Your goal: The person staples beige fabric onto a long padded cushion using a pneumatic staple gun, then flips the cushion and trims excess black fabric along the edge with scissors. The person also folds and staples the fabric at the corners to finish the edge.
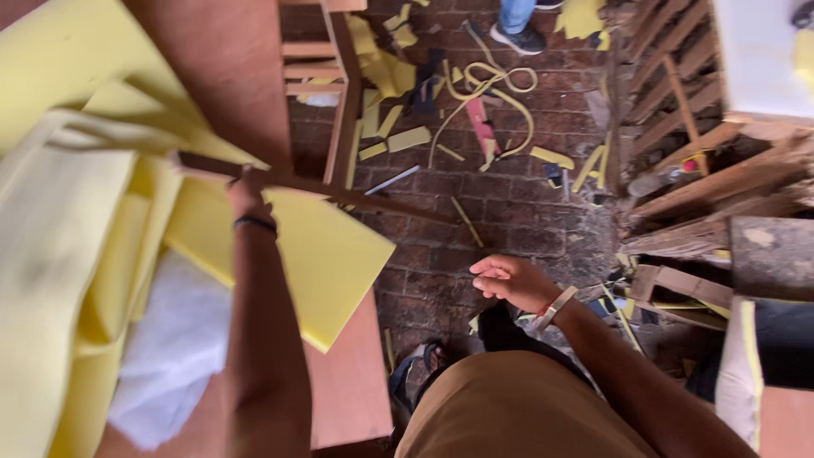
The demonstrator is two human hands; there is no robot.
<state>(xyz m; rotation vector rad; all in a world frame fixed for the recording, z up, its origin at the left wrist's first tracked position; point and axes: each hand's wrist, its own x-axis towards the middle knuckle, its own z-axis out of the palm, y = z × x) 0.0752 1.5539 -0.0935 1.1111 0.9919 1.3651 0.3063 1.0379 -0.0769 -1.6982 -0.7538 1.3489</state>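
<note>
On the desk (356, 399), the left hand (244, 197) is closed around a long, dark wooden strip (339, 193), which runs from the pile of yellow foam at the far left out past the desk's edge and over the brick floor (500, 212). The grip looks clamped about the strip, though the fingers themselves are turned away and mostly hidden. Just beneath the strip lies a flat yellow foam sheet (326, 254), one corner overhanging the desk edge. To the right of the strip, the right hand (509, 280) hangs empty over the floor, fingers loosely apart, touching nothing. Beyond the strip, foam offcuts (398, 140) litter the floor, and a wooden frame (339, 76) stands at the desk's far side. I judge the step in hand to be setting the strip against the sheet; steadying it would call for the free hand to come across.
</note>
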